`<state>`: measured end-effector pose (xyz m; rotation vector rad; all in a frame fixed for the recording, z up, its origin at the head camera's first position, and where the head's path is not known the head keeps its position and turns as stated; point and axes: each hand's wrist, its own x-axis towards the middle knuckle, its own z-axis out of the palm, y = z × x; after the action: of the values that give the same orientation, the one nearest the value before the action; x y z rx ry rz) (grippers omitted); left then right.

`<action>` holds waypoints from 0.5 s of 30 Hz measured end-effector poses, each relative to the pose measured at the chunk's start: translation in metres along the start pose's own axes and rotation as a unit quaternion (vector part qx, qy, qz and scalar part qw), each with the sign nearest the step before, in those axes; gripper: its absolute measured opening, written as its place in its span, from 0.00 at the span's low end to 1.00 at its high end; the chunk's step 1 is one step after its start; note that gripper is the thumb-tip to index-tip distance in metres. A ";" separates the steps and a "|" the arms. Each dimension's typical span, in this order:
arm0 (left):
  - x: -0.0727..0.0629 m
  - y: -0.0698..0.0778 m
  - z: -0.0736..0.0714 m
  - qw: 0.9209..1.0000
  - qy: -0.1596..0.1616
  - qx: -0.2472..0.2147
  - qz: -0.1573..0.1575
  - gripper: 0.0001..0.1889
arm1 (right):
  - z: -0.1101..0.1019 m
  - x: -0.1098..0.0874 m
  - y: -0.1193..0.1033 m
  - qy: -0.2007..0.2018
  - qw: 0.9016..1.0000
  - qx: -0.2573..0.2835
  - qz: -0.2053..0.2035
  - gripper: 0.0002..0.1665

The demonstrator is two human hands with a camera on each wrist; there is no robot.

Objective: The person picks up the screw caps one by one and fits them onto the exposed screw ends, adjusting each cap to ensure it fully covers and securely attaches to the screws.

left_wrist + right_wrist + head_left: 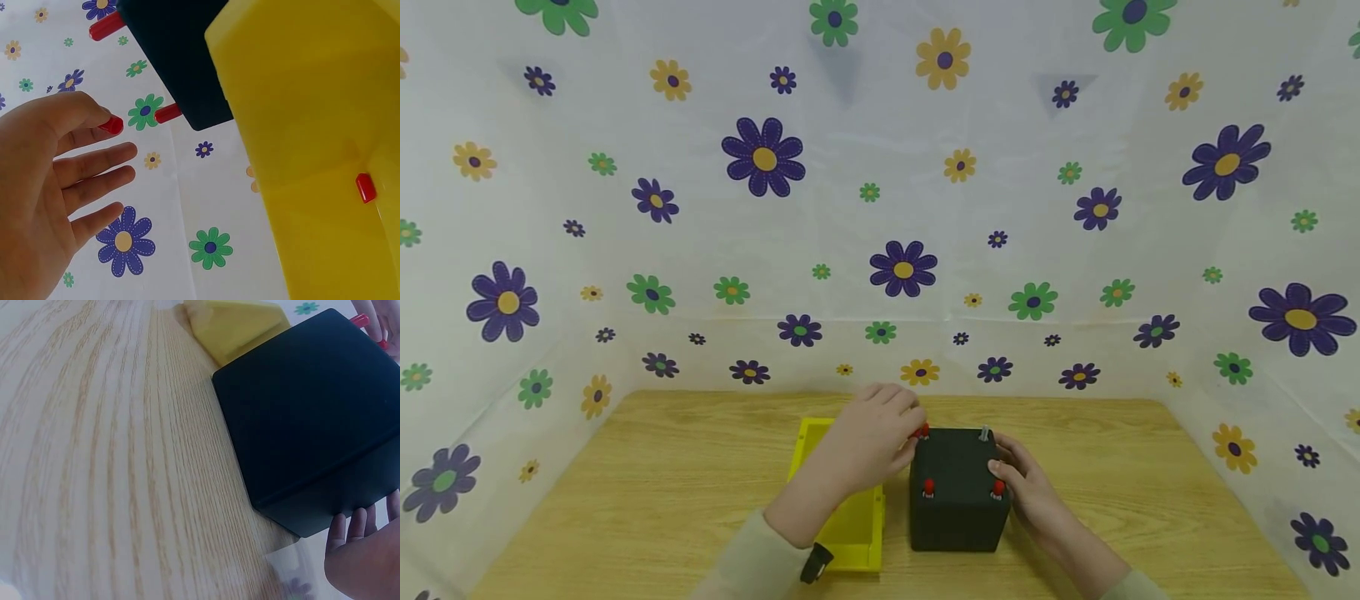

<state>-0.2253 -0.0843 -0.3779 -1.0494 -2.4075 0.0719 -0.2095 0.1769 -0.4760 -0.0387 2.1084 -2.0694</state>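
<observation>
A black box (955, 467) stands on the table, with posts at its top corners. Red caps cover the front left post (929, 487), the front right post (998, 488) and the back left post (924, 430). The back right post (984, 433) shows bare metal. Thumb and forefinger of my left hand (872, 433) pinch a small red cap (112, 125) near the back left corner; its other fingers are spread. My right hand (1033, 492) grips the box's right side, thumb at the top edge, fingers against the side.
Left of the box, partly under my left arm, sits a yellow bin (868, 557). A loose red cap (365, 187) lies inside it. Flower-printed white sheeting (835, 250) walls off the back and both sides of the wooden table (700, 467).
</observation>
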 end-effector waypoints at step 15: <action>0.008 0.006 0.005 1.000 0.002 0.001 0.007 0.07 | 0.000 0.000 0.000 0.000 1.000 0.002 0.002 0.37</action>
<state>-0.2282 -0.0744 -0.3801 -1.0650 -2.3962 0.0770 -0.2098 0.1768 -0.4762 -0.0338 2.1026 -2.0695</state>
